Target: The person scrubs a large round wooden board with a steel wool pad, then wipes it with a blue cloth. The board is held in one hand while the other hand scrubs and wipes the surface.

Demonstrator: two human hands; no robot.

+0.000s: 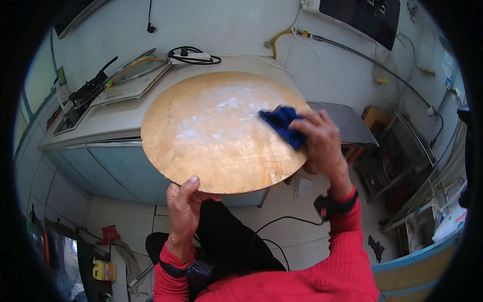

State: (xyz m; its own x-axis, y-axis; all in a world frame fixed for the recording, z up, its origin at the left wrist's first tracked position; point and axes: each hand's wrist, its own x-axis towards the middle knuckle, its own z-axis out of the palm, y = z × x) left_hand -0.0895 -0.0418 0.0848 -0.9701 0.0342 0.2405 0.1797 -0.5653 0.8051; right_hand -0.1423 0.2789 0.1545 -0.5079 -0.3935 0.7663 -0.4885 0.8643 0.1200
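Note:
A large round wooden board (226,154) is tilted up in front of me, its far part over the counter. White powdery streaks mark its upper middle, and the surface is chipped near the lower right edge. My left hand (185,205) grips the near rim, thumb on top and fingers beneath. In my right hand (320,139) is a bunched dark blue cloth (283,124), lying against the board's right side. The right hand and cloth are slightly blurred. Both wrists wear black straps.
The white counter (109,122) carries a flat panel (132,88) and a power strip (190,57) with coiled black cable. A grey-topped table (339,120) stands right, beside a metal rack (400,158). A black cable (290,218) hangs near my legs. A yellow jug (103,270) sits lower left.

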